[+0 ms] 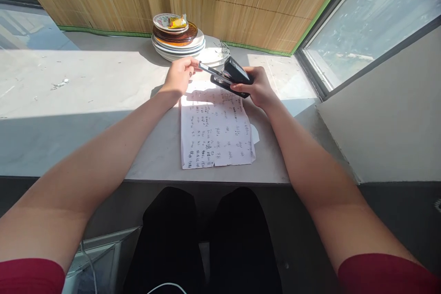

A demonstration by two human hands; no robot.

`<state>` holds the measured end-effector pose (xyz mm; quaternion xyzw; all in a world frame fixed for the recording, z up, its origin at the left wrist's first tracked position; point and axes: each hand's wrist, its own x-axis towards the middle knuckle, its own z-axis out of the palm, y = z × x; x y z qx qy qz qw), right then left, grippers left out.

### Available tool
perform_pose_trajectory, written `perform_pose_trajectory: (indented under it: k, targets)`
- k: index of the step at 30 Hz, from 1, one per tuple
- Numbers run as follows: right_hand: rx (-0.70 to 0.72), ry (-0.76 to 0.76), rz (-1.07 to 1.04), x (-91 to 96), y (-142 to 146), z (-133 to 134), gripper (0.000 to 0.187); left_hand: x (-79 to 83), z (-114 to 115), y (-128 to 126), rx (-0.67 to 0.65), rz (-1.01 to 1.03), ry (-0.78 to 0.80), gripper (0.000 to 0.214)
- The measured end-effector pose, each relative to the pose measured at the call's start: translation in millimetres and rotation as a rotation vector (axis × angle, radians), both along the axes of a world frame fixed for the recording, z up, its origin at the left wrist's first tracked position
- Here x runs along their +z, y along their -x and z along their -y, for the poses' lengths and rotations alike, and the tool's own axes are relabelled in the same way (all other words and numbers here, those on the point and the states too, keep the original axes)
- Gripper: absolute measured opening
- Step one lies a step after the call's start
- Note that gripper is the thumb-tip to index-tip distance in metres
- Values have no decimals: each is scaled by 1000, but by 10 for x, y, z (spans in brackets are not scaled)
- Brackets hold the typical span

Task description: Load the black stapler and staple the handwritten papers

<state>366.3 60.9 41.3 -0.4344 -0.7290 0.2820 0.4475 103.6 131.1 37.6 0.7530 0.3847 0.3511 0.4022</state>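
Left hand [179, 76] pinches the tip of a silver strip [208, 69] jutting from the opened black stapler [237, 70], gripped in R. hand [259, 85] over handwritten paper [217, 131] nr. stacked plates [177, 46]. Best, prob.: hold stapler steady & guide strip straight, w/o twisting.

I can't make out a single word from here: the paper [220, 121] carries small dark writing too fine for me, and markings on the wrapper [178, 22] blur.
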Motion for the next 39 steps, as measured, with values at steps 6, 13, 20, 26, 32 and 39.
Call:
perform_pose_trajectory:
  k: [6, 13, 20, 26, 32, 39]
  targets:
    - [-207, -269, 188, 45, 179, 31, 34, -47, 63, -89, -83, 580, 217, 21]
    - [-145, -482, 630, 86, 295, 42, 52, 21, 114, -116, -46, 628, 467, 25]
    - [-87, -488, 573, 117, 276, -24, 38, 39, 118, -91, -12, 671, 430, 21]
    - [-96, -500, 596, 154, 271, -33, 31, 20, 84, -92, 49, 699, 461, 16]
    - [-116, -483, 609, 200, 250, -11, 32, 22, 91, -80, 19, 689, 481, 19]
    - [-150, -458, 647, 210, 255, 26, 36, 63, 120, -88, 41, 723, 530, 15]
